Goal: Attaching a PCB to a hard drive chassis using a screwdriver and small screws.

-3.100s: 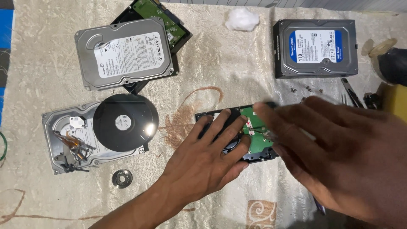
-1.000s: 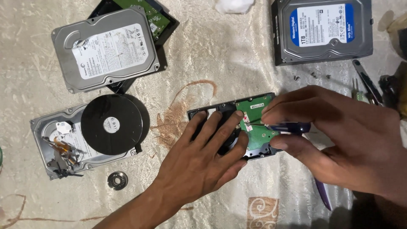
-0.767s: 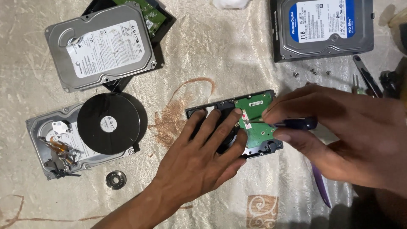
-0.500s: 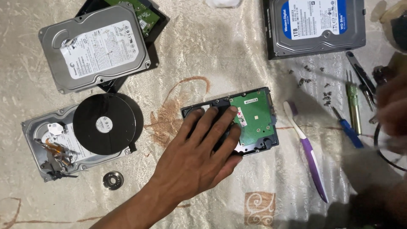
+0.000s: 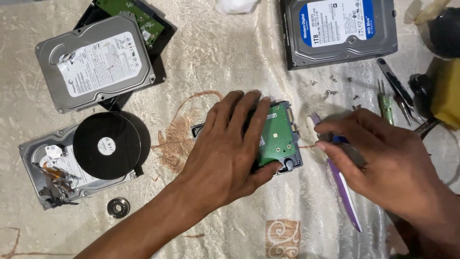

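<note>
Since half a second ago the right hand (image 5: 388,163) has come back from the tabletop's right edge and now pinches a small blue-handled tool (image 5: 339,139), lying over the purple toothbrush (image 5: 342,184). Going left to right: an opened hard drive (image 5: 72,168) with its black platter showing, a loose metal ring (image 5: 118,207) below it, and a closed drive (image 5: 98,60) stacked on another with a green board. At the centre the left hand (image 5: 230,153) presses flat, fingers spread, on the small drive (image 5: 278,139), whose green circuit board faces up. A fourth-and-fifth count: five drives in all, with the blue-labelled one (image 5: 340,29) at top right. Loose screws (image 5: 330,91), about seven that I can make out, lie scattered just right of centre, beside tweezers (image 5: 397,86) and a green screwdriver (image 5: 385,103).

Judging the risks: a tool tip slipping could gouge the board, and a sleeve or wrist could sweep the screws off the cloth (image 5: 215,62).
</note>
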